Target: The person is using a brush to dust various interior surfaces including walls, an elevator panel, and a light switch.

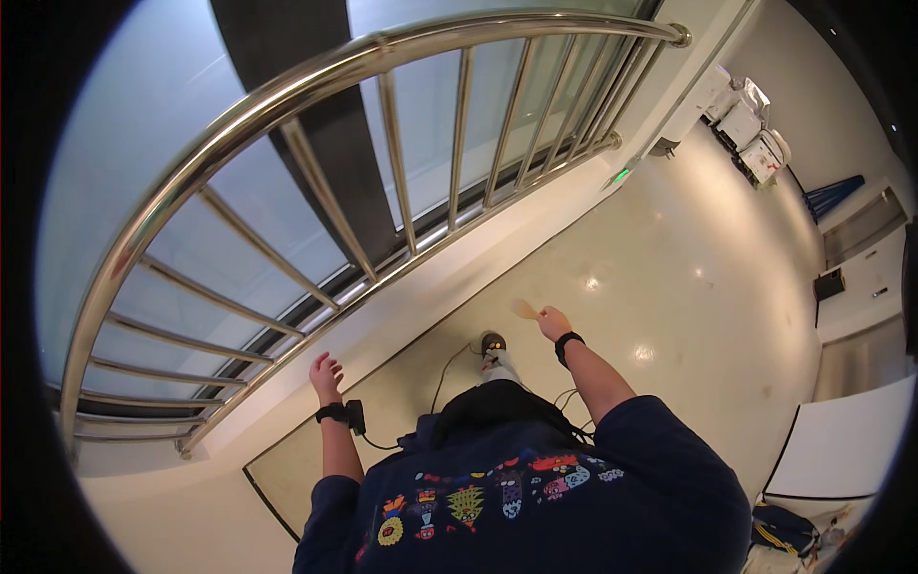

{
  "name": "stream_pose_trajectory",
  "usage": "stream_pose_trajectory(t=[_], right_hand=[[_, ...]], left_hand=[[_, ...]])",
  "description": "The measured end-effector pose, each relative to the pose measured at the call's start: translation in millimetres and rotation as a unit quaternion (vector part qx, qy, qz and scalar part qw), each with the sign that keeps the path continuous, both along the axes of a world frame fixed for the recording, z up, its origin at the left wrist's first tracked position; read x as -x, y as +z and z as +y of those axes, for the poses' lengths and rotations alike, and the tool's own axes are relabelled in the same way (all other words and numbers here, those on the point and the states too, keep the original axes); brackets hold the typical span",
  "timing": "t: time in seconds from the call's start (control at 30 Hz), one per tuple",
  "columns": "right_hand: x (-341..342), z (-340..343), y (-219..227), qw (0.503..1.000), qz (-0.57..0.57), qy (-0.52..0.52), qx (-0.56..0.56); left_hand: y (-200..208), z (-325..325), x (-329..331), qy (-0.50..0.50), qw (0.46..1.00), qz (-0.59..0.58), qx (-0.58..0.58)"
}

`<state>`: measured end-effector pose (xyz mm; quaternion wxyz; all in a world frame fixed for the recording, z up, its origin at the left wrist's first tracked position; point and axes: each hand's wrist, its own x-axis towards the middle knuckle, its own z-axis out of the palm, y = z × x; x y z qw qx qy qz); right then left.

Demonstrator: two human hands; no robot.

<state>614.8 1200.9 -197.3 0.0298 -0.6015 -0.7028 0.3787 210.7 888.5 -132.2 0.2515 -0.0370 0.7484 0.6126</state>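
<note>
In my right hand [552, 323] is a small, pale tan, flat thing [523, 309] that widens away from my fingers like a paddle or brush. It is blurred, and its exact kind cannot be made out. My fingers are closed round its narrow end, over the floor in front of me. My left hand [326, 373] is raised beside the low wall below the metal railing [287, 359]. Its fingers are loosely bent and apart, with nothing seen in them. Black bands circle both wrists, and the left one carries a small black box [356, 417].
Large window panes [163, 172] stand behind the railing. Dark cables [449, 368] hang near my shoe [492, 342] on the pale, shiny floor [650, 277]. White wrapped machines [741, 124] stand at the far right. A white panel [841, 440] and a dark bag [784, 528] are at near right.
</note>
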Motion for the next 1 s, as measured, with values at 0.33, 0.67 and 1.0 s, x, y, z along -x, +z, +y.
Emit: stream_pose_trajectory(t=[0.33, 0.67, 1.0], right_hand=[[-7, 133, -47, 0.999, 0.003, 0.024, 0.023], [51, 214, -39, 0.999, -0.004, 0.052, 0.006], [105, 181, -44, 0.962, 0.069, 0.264, 0.028]], left_hand=[[69, 186, -41, -0.13, 0.953, 0.274, -0.002], [109, 229, -52, -0.021, 0.917, 0.374, 0.136], [110, 246, -45, 0.04, 0.942, 0.289, 0.164]])
